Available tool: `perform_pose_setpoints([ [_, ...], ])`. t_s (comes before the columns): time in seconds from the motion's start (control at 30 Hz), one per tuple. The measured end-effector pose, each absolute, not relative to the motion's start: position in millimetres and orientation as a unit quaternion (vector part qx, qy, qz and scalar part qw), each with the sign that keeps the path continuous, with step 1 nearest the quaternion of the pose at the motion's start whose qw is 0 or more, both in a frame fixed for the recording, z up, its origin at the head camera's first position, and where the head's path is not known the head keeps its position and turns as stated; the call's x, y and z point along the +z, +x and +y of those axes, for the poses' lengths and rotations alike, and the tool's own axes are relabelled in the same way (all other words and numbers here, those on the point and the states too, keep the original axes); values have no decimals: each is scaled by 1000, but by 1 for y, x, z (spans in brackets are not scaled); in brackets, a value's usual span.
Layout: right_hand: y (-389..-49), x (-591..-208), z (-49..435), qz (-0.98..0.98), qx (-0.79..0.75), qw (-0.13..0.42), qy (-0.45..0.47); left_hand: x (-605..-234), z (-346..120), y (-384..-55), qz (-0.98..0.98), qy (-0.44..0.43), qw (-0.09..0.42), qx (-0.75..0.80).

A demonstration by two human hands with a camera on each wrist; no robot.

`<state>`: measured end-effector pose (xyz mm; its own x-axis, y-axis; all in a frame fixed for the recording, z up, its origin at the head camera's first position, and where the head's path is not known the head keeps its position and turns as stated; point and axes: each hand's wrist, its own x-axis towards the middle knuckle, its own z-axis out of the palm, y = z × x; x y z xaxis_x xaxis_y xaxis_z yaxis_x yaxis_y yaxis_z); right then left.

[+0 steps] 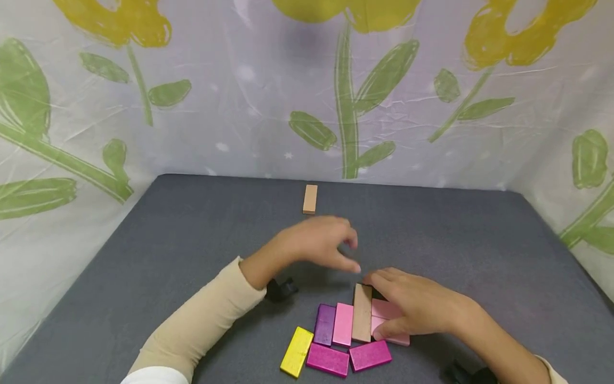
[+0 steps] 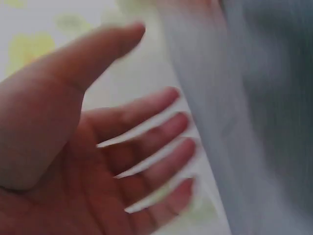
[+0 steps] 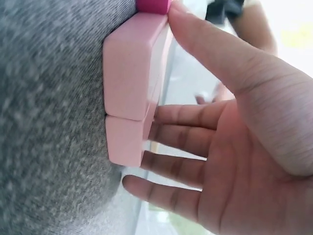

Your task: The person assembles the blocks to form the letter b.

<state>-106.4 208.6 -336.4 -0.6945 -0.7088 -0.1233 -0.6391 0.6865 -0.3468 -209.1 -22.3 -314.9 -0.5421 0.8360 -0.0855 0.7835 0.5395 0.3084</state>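
Note:
My left hand (image 1: 320, 241) is raised above the table, thumb and fingers apart, holding nothing; the left wrist view also shows its bare palm (image 2: 98, 152). My right hand (image 1: 417, 304) reaches over two light pink blocks (image 1: 384, 308) lying side by side. In the right wrist view its thumb tip touches the edge of the nearer light pink block (image 3: 128, 68), while the fairly straight fingers (image 3: 181, 169) lie across the top side. Left of these blocks is a plain wooden block (image 1: 362, 314), then a pink block (image 1: 342, 324) and a purple block (image 1: 325, 324).
Two magenta blocks (image 1: 328, 360) lie along the near side of the group. A yellow block (image 1: 297, 352) slants at its left end. Another wooden block (image 1: 310, 199) lies alone near the far edge of the grey table (image 1: 216, 213). Flower-printed sheets (image 1: 230, 106) hang around it.

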Motion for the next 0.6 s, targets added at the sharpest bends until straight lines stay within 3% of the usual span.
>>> perform_pose_setpoints([
  [0.1,-105,-335,209,917,-132,121,-356,-319,-14,-161,846,511,134,71],
  [0.23,-103,-335,208,927,-117,122,-334,-332,-10,-128,847,520,108,31],
  [0.37,-103,-336,208,927,-116,127,-333,-341,-10,-122,858,506,82,33],
  [0.6,-102,-336,208,927,-113,120,-336,-342,-12,-125,854,509,99,45],
])
